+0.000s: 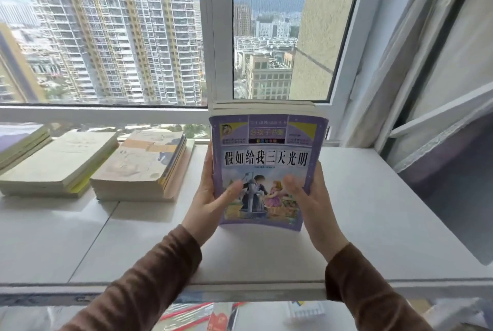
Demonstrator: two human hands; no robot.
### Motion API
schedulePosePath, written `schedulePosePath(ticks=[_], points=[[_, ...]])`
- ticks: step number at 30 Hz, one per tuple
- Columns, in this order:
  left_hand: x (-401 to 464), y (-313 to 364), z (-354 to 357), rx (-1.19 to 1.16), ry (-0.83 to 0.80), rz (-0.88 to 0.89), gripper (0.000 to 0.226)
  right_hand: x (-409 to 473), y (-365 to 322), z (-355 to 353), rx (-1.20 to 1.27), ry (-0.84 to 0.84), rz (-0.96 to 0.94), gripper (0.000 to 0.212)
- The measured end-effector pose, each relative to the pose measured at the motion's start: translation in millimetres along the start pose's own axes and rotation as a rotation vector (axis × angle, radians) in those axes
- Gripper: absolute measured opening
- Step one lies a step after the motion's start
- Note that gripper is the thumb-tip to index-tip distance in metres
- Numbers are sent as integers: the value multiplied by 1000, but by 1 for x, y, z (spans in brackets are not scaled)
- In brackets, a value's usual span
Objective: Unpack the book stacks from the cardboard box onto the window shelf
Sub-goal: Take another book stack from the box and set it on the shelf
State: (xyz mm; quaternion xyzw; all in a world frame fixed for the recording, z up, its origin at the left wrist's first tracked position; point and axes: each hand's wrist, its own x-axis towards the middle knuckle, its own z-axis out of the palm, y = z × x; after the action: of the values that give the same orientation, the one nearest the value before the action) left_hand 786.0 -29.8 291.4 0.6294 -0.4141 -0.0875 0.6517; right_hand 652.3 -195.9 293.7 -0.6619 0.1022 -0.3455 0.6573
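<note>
Two hands hold one stack of books [268, 168] above the white window shelf [373, 210]. The left hand [210, 202] grips the stack's left edge, thumb across the front cover and fingers hidden behind. The right hand [309, 197] grips the right edge the same way, thumb on the cover. Both hands are closed around the stack. Both sleeves are brown.

The stack is tilted nearly upright, its purple front cover facing the camera. Page edges of further books show behind the top of the cover; their number cannot be counted. The lower edge of the stack is at or just above the shelf surface; contact cannot be confirmed.

Three stacks lie flat on the shelf to the left, side by side:
1. A stack [24, 144] at the far left, partly cut off by the frame edge.
2. A middle stack [64, 162] with a pale green cover on top.
3. A stack [144, 165] nearest the held books, with a beige cover on top, well apart from the left hand.

The window [120, 37] behind the shelf has two panes showing high-rise buildings.
</note>
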Motion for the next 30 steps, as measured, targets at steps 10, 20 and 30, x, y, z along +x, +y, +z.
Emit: schedulePosePath(ticks=[10, 20, 30], points=[[-4, -30, -11, 180, -155, -73, 90, -7, 34, -34, -297, -206, 116, 73], [55, -7, -24, -118, 16, -385, 40, 59, 20, 2, -45, -124, 477, 39], [84, -35, -46, 47, 59, -765, 23, 99, 45, 19, -148, -170, 766, 34]])
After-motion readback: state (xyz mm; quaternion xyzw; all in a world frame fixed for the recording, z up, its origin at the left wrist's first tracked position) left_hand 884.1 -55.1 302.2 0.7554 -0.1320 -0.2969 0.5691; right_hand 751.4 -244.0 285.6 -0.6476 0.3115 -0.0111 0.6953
